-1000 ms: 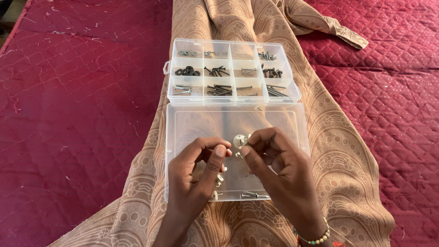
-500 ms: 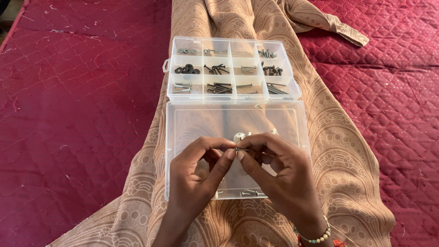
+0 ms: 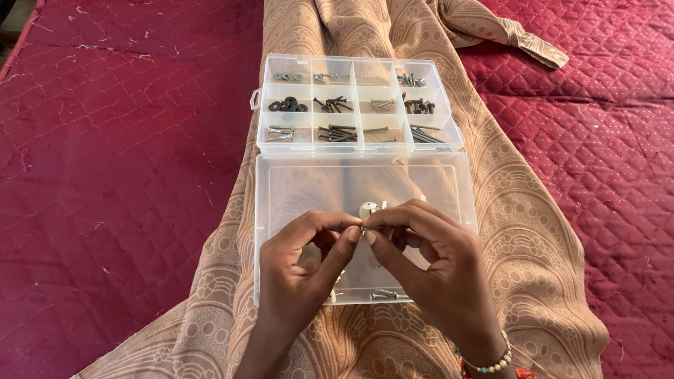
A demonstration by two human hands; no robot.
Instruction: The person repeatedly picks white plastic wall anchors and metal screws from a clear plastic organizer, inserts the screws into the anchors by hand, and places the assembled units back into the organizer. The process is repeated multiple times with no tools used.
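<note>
My left hand (image 3: 302, 270) and my right hand (image 3: 432, 263) meet fingertip to fingertip over the open lid (image 3: 309, 186) of a clear plastic organiser box. Between the thumbs and forefingers of both hands is pinched a small metal screw (image 3: 370, 228). A round white washer-like disc (image 3: 368, 209) shows just above my right fingers; whether it is held or lies on the lid I cannot tell. Loose screws (image 3: 382, 295) lie on the lid near its front edge, partly hidden by my hands.
The box's compartment tray (image 3: 358, 105) lies beyond the lid, holding black washers (image 3: 288, 107), dark screws (image 3: 337, 133) and other small fasteners in separate cells. The box rests on beige patterned cloth (image 3: 533, 238) over a red quilted bedspread (image 3: 112, 161).
My left hand has closed in to meet the right, and both now pinch the screw. The white disc sits lower behind my right fingers than a second ago.
</note>
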